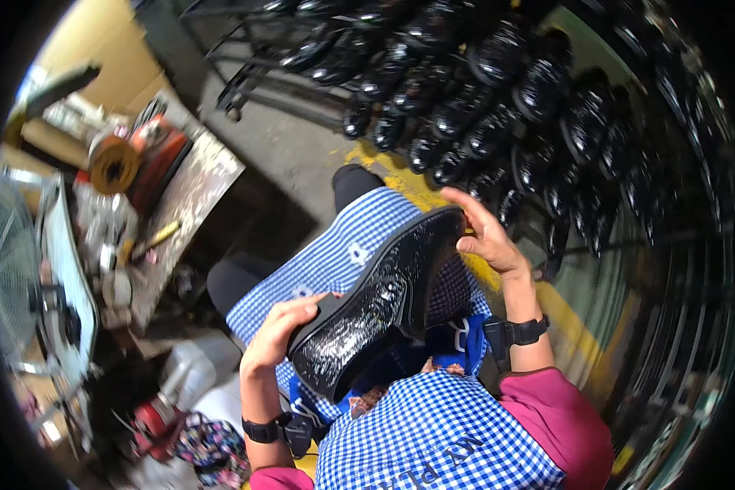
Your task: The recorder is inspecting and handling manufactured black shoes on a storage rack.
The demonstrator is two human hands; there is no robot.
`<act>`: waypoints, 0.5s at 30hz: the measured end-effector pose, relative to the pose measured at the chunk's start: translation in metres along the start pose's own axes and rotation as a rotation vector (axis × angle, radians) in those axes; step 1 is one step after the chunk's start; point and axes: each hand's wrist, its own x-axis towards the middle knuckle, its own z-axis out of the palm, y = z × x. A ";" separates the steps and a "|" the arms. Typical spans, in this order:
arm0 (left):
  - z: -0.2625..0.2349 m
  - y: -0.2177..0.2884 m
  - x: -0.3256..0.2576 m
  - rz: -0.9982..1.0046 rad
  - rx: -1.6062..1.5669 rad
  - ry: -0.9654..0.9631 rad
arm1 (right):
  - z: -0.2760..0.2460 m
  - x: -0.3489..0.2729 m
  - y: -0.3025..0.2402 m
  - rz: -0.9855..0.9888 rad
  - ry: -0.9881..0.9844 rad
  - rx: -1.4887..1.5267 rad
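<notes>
A glossy black shoe [376,302] lies tilted on its side above my lap, its sole edge facing up and away from me. My left hand [278,331] grips its lower-left end, thumb on the sole edge by the heel-like step; some of its fingers are hidden. Around the upper-right end, my right hand [492,237] holds the tip between its thumb and outstretched fingers. Beneath the shoe, a blue-and-white checked apron [335,245] covers my lap. Black straps with small devices circle both wrists.
Racks ahead and to the right carry many glossy black shoes [539,90]. At left stands a worn workbench [204,180] with an orange machine [159,151] and clutter. A fan [12,261] is at the far left; a red extinguisher-like object [151,420] and bags lie at lower left.
</notes>
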 end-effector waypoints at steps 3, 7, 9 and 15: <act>0.018 0.012 0.021 -0.119 -0.038 -0.104 | -0.020 -0.031 0.018 0.001 0.046 0.257; 0.036 0.016 0.056 -0.179 -0.174 -0.217 | -0.045 -0.061 0.026 -0.017 0.153 0.287; 0.049 0.012 0.080 -0.223 -0.382 -0.177 | -0.063 -0.077 0.047 0.016 0.473 0.358; 0.070 -0.011 0.134 -0.079 -0.192 0.069 | -0.116 -0.157 0.158 0.195 1.042 0.790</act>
